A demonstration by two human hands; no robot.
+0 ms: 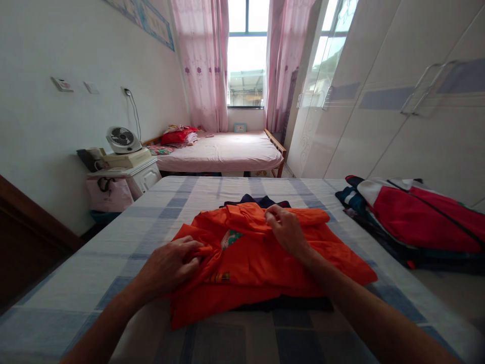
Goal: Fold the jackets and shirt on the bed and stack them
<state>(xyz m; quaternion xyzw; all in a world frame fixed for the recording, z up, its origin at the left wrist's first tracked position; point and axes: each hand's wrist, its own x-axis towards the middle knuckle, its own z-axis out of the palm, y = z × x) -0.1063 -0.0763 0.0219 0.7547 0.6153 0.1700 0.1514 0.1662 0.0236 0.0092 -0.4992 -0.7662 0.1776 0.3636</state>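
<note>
An orange garment (265,268) lies spread on the checked blue and white bed cover (113,263) in front of me. My left hand (170,265) pinches a bunched fold of the orange cloth at its left side. My right hand (286,227) grips the cloth near the garment's upper middle. A dark garment (257,200) shows under the orange one at its far edge and again at its near edge.
A pile of red, white and dark clothes (413,217) lies at the right of the bed. A white wardrobe (397,101) lines the right wall. A nightstand with a small fan (122,140) stands at the left. A second bed (223,151) lies under the window.
</note>
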